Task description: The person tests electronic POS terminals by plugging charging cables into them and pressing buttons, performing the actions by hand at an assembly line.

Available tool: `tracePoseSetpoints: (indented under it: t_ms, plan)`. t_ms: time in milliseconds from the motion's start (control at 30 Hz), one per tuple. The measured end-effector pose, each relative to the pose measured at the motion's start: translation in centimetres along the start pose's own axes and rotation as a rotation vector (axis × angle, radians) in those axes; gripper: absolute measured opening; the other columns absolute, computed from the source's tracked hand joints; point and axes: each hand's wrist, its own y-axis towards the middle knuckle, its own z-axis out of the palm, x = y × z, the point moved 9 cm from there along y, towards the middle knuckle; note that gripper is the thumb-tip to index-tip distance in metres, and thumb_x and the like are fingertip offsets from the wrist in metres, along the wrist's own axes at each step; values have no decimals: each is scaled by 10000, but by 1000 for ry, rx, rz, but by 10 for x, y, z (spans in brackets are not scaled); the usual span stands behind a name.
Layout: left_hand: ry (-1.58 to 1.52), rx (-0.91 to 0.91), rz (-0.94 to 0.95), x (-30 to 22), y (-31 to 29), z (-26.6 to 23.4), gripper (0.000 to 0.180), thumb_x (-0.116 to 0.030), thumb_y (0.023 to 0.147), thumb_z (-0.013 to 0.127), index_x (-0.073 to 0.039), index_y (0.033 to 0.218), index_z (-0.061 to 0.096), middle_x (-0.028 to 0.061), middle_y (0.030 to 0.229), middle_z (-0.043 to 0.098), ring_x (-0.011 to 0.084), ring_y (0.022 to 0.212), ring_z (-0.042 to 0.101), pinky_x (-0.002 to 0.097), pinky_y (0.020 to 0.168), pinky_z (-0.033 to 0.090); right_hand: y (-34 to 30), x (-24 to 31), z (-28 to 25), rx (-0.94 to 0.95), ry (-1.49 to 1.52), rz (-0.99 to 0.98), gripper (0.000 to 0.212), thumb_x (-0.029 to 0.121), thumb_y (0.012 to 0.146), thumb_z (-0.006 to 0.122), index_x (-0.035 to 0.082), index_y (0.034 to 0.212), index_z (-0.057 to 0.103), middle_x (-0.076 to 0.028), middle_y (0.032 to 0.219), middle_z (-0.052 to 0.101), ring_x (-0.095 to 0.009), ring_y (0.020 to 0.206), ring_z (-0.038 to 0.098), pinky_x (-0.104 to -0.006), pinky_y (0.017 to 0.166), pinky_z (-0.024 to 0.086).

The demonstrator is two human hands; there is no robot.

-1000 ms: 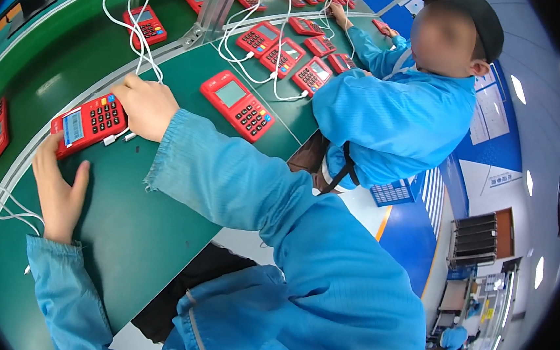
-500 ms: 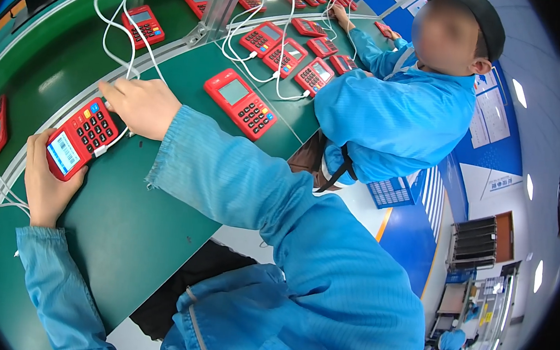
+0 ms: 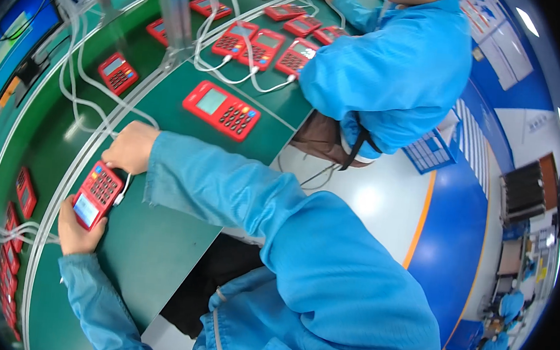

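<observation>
Head view: at far left a monitor point(image 3: 13, 49) is showing a blue screen, and below it a row of red terminals point(image 3: 11, 263) is lying. Further right, the left hand point(image 3: 78, 233) is now gripping the screen end of a red card terminal point(image 3: 99, 186) above the near desk point(image 3: 156, 247), its grip holding the device between thumb and fingers instead of spreading open beside it, as a second ago. On the terminal's right edge a white plug point(image 3: 119, 199) is meeting the side, no longer lying loose, so the device is probably being cabled, though full seating is too small to judge. The right hand point(image 3: 132, 148) is touching the keypad end; whether its grip is pinching, I cannot tell. Rightward, a larger red terminal point(image 3: 221, 110) is lying apart, and a co-worker point(image 3: 383, 71) is reaching forward
</observation>
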Motion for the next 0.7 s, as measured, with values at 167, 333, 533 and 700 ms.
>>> tracePoseSetpoints:
  t_ms: [167, 333, 533, 700]
  plan:
    - [55, -62, 14, -21, -12, -14, 738, -261, 580, 862, 11, 1183, 536, 211, 1032, 637, 387, 980, 627, 440, 866, 519, -14, -22, -9, 79, 105, 182, 259, 390, 950, 484, 214, 1033, 654, -120, 902, 691, -363, 855, 653, -492, 732, 502]
    - [15, -318, -360, 75, -114, -79, 792, -256, 580, 889, 36, 1209, 505, 180, 1085, 616, 275, 954, 642, 382, 844, 530, -15, -26, -16, -102, 119, 201, 230, 340, 963, 478, 166, 1017, 618, -150, 838, 676, -373, 823, 649, -510, 722, 487]
    - [-197, -544, -393, 76, -74, -74, 765, -249, 698, 872, 78, 1266, 478, 175, 1149, 594, 228, 1029, 601, 352, 905, 496, -16, -27, -19, -170, 178, 237, 224, 312, 946, 504, 144, 1008, 640, -132, 876, 694, -359, 856, 658, -496, 740, 501]
    - [-26, -424, -744, 139, 13, -55, 1007, -318, 599, 852, 62, 1381, 343, 310, 1298, 478, 409, 1169, 525, 442, 983, 463, -11, -23, -25, -266, 210, 220, 229, 322, 924, 536, 139, 968, 668, -128, 895, 696, -352, 860, 663, -486, 738, 511]
